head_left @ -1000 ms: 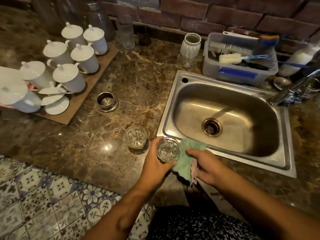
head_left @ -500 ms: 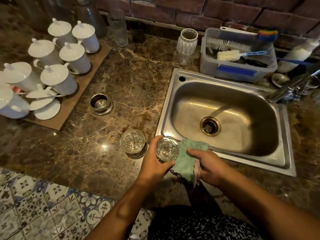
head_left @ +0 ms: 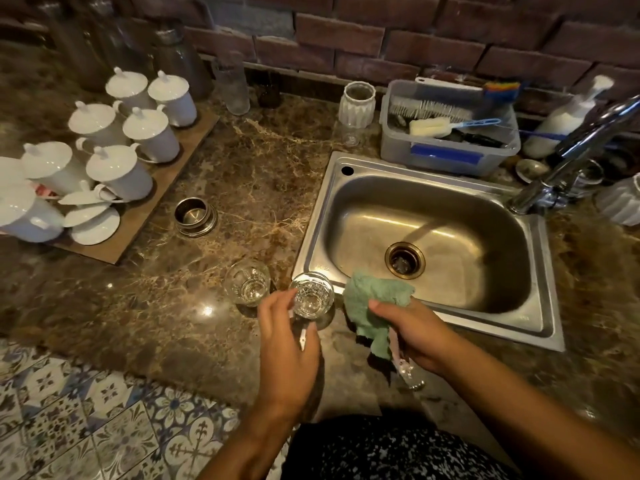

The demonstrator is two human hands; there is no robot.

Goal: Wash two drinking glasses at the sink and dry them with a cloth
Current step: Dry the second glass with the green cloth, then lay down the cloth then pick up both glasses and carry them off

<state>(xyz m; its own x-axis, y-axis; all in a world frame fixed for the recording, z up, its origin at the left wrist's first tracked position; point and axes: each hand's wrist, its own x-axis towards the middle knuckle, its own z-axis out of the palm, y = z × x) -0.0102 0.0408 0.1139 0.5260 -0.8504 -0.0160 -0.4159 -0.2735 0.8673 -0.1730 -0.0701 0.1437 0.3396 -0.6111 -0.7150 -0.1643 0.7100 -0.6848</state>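
Note:
Two clear drinking glasses stand upright side by side on the brown marble counter, just left of the sink's [head_left: 313, 237] front corner: one [head_left: 246, 285] further left, the other [head_left: 312, 295] beside it. My left hand [head_left: 287, 344] hovers just behind the second glass. Its fingers are spread and loose, with the fingertips at the glass's near side. My right hand [head_left: 412, 336] holds a crumpled green cloth [head_left: 372, 303] over the sink's front rim.
A wooden board [head_left: 145, 216] with several lidded white mugs sits at the left. A small steel cup [head_left: 194, 214] stands mid-counter. Behind the sink are a plastic tub of brushes [head_left: 446, 157] and a white ribbed jar [head_left: 356, 103]. The faucet [head_left: 568, 161] is at the right.
My left hand has set the glass it held down on the counter beside the other glass and loosened its grip. The cloth hand has drifted slightly right.

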